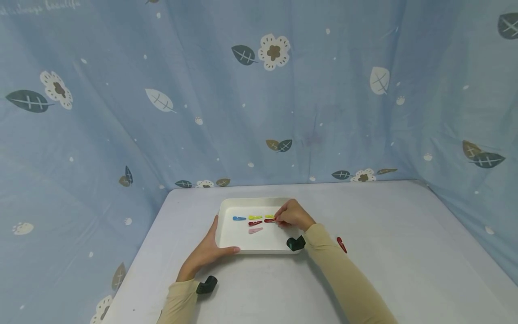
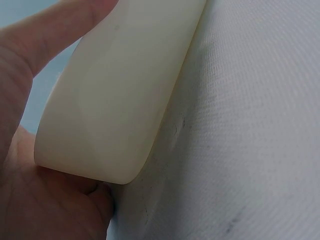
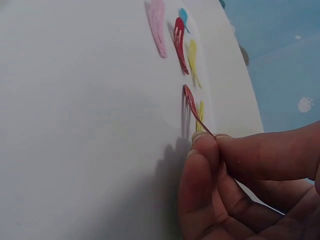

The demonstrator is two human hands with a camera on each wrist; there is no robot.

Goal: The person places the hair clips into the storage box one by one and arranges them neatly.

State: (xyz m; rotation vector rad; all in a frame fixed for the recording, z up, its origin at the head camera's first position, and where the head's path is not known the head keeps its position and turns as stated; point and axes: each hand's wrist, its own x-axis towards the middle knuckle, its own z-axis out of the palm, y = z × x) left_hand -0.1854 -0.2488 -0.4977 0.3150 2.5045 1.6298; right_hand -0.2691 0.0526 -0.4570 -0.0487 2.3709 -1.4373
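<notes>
A white tray [image 1: 267, 245] lies on the table with small snap hair clips inside. My left hand [image 1: 208, 249] holds its near left corner, thumb over the front rim and fingers along the left side. My right hand [image 1: 294, 215] pinches one end of a red hair clip [image 3: 190, 100] between thumb and fingertips, just above the tray floor. Beside it lie a second red clip [image 1: 255, 223], a pink clip [image 1: 256, 230], a blue clip [image 1: 239, 218] and a yellow clip [image 1: 255, 217]. Another yellow clip [image 3: 201, 112] is partly hidden behind the held one.
One more red hair clip [image 1: 341, 245] lies on the white table [image 1: 404, 252], right of the tray, near my right forearm. A blue patterned curtain [image 1: 259, 112] hangs behind the table and along its sides. Black wrist cameras sit at both cuffs.
</notes>
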